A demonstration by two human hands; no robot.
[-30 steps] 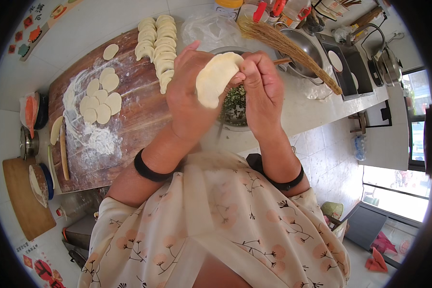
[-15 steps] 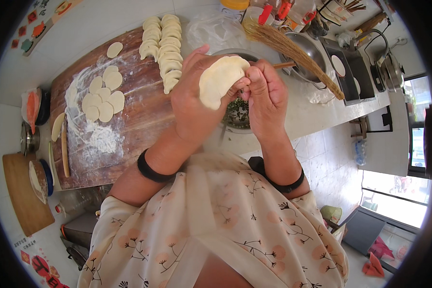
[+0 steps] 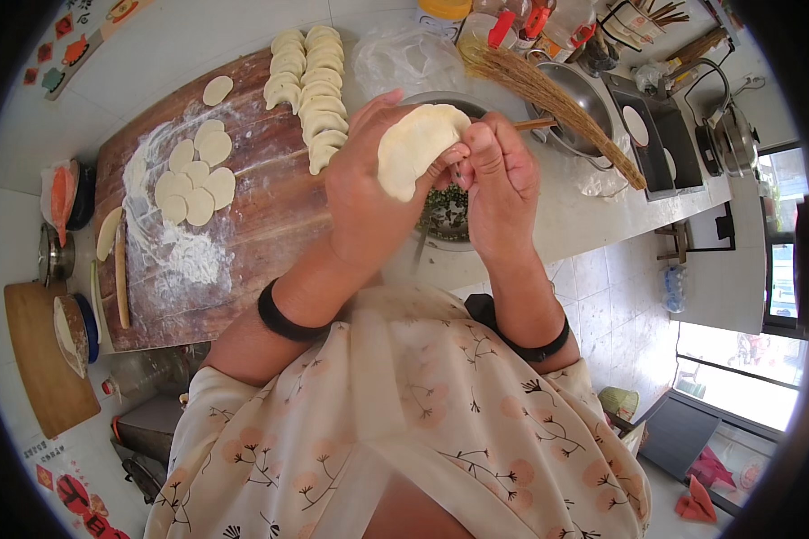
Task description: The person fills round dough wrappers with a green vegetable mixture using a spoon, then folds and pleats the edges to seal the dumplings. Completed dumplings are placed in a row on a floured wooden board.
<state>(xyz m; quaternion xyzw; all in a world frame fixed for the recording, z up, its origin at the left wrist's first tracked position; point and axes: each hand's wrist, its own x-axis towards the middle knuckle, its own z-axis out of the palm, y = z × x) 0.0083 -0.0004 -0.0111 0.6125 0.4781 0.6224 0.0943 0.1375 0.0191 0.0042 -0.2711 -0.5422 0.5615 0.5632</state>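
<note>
- The dumpling (image 3: 418, 145) in hand is a pale cream half-moon with a smooth, plump face, held up in the left hand (image 3: 360, 193). It tilts, one end low at the left, the other high at the right; its rounded edge faces up and left. The right hand (image 3: 503, 184) has its fingers at the upper right end.
- Beneath the hands, partly hidden, a round metal bowl (image 3: 472, 107) contains chopped dark-green filling (image 3: 447, 216).
- Folded dumplings (image 3: 322, 90) sit closely in two lines at the wooden board's (image 3: 270, 220) far right; the left line is shorter.
- Flat, round wrappers (image 3: 220, 186) lie overlapping on the board, one apart (image 3: 217, 90).
</note>
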